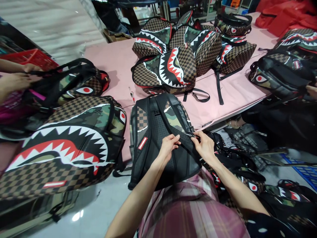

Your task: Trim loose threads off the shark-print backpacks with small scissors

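A black backpack [158, 155] lies back side up before me, partly over my lap, its padded shoulder straps showing. My left hand [169, 147] is closed, thumb and fingers pinched at the edge of the right-side shoulder strap [173, 115]. At the bag's right edge, my right hand [204, 145] is closed round small dark thread snips [190, 133], whose points lie over the strap. The fingers partly hide the snips' handles. Checkered and camouflage panels show beside the straps, and a small red label [143, 143] sits on the left one.
Several shark-mouth backpacks [170, 71] are heaped on the pink table [111, 56]. Another large backpack [66, 148] lies close on my left. Co-workers' hands [16, 81] hold a bag at far left; another person sits at right. More bags [237, 175] are piled low right.
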The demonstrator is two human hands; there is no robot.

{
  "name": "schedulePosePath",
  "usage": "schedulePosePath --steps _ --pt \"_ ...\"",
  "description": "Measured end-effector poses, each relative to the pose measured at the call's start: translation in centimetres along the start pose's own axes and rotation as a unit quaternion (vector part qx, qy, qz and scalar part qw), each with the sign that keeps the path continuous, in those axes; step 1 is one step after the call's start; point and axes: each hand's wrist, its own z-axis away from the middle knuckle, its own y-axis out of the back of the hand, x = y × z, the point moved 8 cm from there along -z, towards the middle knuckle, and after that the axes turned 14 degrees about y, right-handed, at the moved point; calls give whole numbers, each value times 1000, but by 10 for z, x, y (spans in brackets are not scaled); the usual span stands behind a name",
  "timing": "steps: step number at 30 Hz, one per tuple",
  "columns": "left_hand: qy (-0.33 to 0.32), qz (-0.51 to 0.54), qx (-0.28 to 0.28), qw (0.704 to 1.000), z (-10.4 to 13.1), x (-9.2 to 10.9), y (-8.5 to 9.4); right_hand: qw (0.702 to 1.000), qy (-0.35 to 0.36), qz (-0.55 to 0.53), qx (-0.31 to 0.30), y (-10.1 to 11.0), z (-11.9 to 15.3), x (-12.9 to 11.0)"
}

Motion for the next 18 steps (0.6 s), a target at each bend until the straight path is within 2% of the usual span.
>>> schedulePosePath --steps 2,3,6,8,11,13,16,18 --pt "0 -8 2 1000 1 1 0 993 -40 -113 6 -10 1 10" --pt "0 -13 4 1000 1 1 1 979 -68 -194 6 -18 2 16" --pt "-4 -30 17 999 0 0 3 896 -147 -420 1 -41 5 26" --pt "-11 -42 32 999 -1 -2 4 855 -156 -493 29 -38 2 26" --pt "-25 -61 52 996 -3 -3 4 842 -113 -520 87 -13 -10 24" --pt "-30 -75 55 995 -3 -3 4 849 -110 -509 87 -4 -14 27" --pt "-31 -88 59 994 1 -5 9 852 -176 -484 87 -5 -1 49" --pt "-78 -130 121 981 12 0 19 850 -223 -464 109 -7 14 69"
